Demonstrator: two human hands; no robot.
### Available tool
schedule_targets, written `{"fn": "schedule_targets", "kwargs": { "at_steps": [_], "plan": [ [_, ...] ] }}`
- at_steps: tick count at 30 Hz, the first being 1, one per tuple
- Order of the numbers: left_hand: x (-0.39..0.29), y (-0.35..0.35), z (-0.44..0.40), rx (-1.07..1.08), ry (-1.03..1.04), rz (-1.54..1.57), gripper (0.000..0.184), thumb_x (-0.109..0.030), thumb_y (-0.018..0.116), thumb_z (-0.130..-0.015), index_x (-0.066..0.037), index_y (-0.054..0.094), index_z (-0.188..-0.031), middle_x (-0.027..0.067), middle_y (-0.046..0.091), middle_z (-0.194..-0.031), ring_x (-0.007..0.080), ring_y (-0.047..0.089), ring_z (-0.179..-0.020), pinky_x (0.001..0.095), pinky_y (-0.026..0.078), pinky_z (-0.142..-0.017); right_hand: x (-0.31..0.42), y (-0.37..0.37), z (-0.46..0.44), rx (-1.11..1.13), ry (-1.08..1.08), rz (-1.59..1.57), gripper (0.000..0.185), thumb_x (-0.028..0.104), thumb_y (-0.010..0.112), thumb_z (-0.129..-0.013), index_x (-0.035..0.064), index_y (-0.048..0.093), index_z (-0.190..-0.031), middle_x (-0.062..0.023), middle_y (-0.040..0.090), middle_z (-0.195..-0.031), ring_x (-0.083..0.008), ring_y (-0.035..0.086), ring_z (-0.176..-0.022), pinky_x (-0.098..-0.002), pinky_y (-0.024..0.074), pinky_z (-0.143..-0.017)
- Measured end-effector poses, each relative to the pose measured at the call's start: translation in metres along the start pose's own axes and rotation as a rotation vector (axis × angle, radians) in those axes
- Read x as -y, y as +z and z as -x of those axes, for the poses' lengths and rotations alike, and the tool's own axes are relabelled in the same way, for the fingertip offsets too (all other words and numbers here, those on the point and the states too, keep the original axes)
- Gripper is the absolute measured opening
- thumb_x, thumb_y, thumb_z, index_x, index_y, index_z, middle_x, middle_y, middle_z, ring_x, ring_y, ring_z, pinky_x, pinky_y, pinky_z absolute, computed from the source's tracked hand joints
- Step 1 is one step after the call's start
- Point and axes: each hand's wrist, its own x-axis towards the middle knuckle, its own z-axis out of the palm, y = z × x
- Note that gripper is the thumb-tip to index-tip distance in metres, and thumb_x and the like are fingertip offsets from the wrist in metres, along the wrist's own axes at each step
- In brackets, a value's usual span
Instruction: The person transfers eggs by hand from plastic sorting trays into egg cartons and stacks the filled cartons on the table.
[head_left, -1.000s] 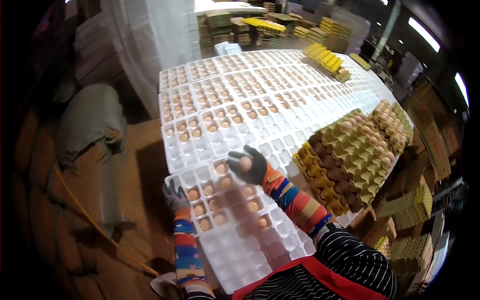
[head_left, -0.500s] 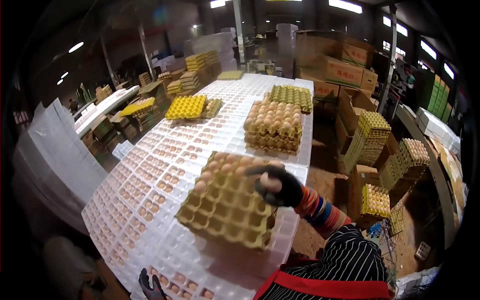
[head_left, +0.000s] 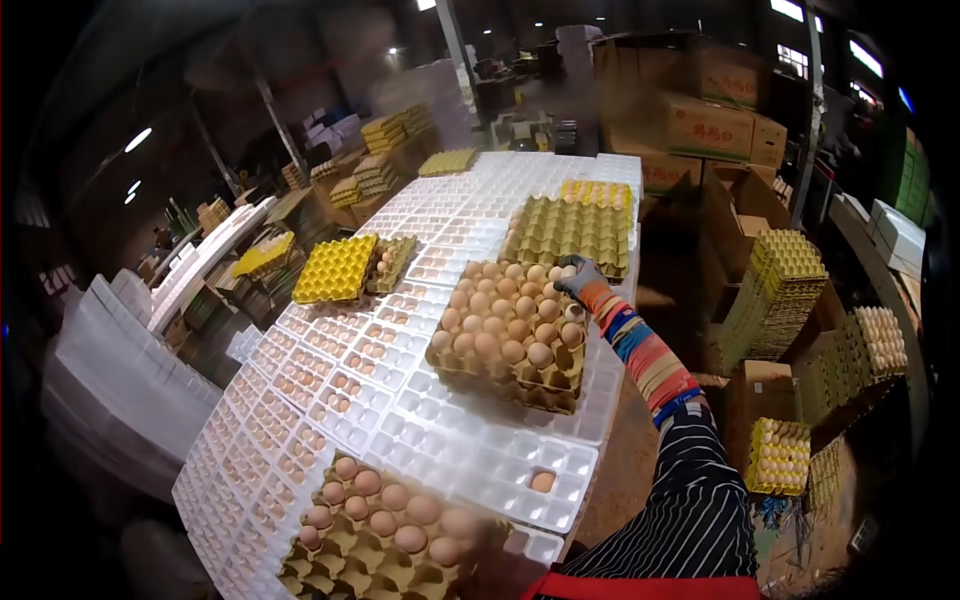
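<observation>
Grey-gloved right hand (head_left: pixel 577 278) at one corner of smooth eggs (head_left: pixel 502 309) in dimpled trays (head_left: pixel 552 392)

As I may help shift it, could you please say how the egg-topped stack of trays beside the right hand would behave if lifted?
The stack of trays would probably feel heavy, with several layers and eggs crowding its top. Those uncovered eggs look fragile and might roll out if tilted. Lifting only the corner by the right hand could tip it.
</observation>
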Motion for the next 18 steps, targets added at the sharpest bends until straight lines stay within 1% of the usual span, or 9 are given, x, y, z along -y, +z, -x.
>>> {"fn": "schedule_targets", "kwargs": {
  "at_steps": [5,8,10,12,13,15,16,17,18],
  "plan": [
    [-0.045,-0.016,-0.022,-0.062,-0.133,0.015,0.062,-0.032,0.069,-0.074,-0.013,0.047,-0.128,0.0234,0.041,-0.13,0.0401,0.04,-0.116,0.0486,0.033,-0.098,0.028,0.021,-0.06,-0.026,0.158,-0.013,0.064,0.033,0.069,-0.067,0.0111,0.049,-0.124,-0.0158,0.056,-0.119,-0.0325,0.054,-0.108,-0.0394,0.0436,-0.091],
    [-0.023,0.004,-0.026,0.023,0.04,-0.13,0.067,-0.033,0.071,-0.071,-0.014,0.045,-0.13,0.0195,0.041,-0.132,0.0386,0.035,-0.123,0.0489,0.027,-0.103,0.039,0.036,-0.09,-0.207,0.141,0.154,0.066,0.031,0.067,-0.069,0.0102,0.046,-0.127,-0.0157,0.055,-0.12,-0.0331,0.053,-0.11,-0.0404,0.0439,-0.092],
    [-0.019,0.004,-0.029,0.047,0.095,-0.082,0.061,-0.023,0.069,-0.07,-0.012,0.048,-0.127,0.0172,0.045,-0.128,0.039,0.038,-0.119,0.0487,0.031,-0.101,0.039,0.032,-0.105,-0.124,0.115,0.121,0.066,0.029,0.066,-0.07,0.0112,0.043,-0.13,-0.0151,0.053,-0.125,-0.0331,0.051,-0.113,-0.0413,0.0438,-0.093],
    [-0.022,0.004,-0.031,0.069,0.155,-0.022,0.056,-0.013,0.067,-0.069,-0.01,0.051,-0.123,0.0148,0.049,-0.123,0.0394,0.041,-0.116,0.0485,0.034,-0.098,0.047,0.035,-0.107,-0.15,0.212,0.121,0.064,0.029,0.064,-0.071,0.0131,0.043,-0.13,-0.0146,0.048,-0.13,-0.0329,0.049,-0.115,-0.0416,0.0434,-0.093],
    [-0.025,0.003,-0.032,0.025,0.141,0.04,0.059,-0.01,0.066,-0.064,-0.012,0.052,-0.121,0.0134,0.051,-0.12,0.039,0.042,-0.114,0.0497,0.035,-0.097,0.02,0.052,-0.141,-0.189,0.228,0.182,0.061,0.027,0.064,-0.072,0.0124,0.045,-0.129,-0.0147,0.047,-0.131,-0.0332,0.049,-0.115,-0.0415,0.0435,-0.093],
    [-0.036,-0.008,-0.039,0.043,0.097,0.075,0.056,-0.009,0.065,-0.064,-0.011,0.053,-0.119,0.0137,0.051,-0.12,0.0395,0.042,-0.114,0.05,0.034,-0.097,0.025,0.056,-0.137,-0.267,0.174,0.203,0.056,0.021,0.061,-0.075,0.0095,0.046,-0.129,-0.0168,0.045,-0.132,-0.0335,0.05,-0.114,-0.042,0.0436,-0.093],
    [-0.039,-0.012,-0.037,0.057,0.078,0.096,0.055,-0.009,0.065,-0.064,-0.011,0.054,-0.118,0.0139,0.051,-0.12,0.0397,0.042,-0.114,0.0501,0.034,-0.097,0.011,0.058,-0.151,-0.209,0.131,0.2,0.055,0.019,0.059,-0.076,0.0086,0.045,-0.129,-0.0204,0.051,-0.124,-0.0353,0.051,-0.111,-0.0422,0.0438,-0.092],
    [-0.035,-0.006,-0.035,0.026,0.105,0.002,0.057,-0.008,0.064,-0.068,-0.011,0.048,-0.123,0.0123,0.049,-0.124,0.0358,0.045,-0.113,0.046,0.04,-0.094,0.009,0.059,-0.158,-0.153,0.122,0.173,0.054,0.022,0.06,-0.079,0.0084,0.045,-0.128,-0.0201,0.053,-0.121,-0.0356,0.053,-0.108,-0.0428,0.0446,-0.09],
    [-0.037,0.0,-0.032,-0.035,0.006,0.217,0.058,-0.008,0.064,-0.07,-0.012,0.045,-0.125,0.0114,0.048,-0.125,0.0339,0.046,-0.112,0.0433,0.043,-0.092,0.002,0.059,-0.163,-0.105,0.122,0.151,0.053,0.025,0.061,-0.081,0.0082,0.045,-0.128,-0.0197,0.055,-0.119,-0.0359,0.055,-0.105,-0.0434,0.0455,-0.088]
  ]
}}
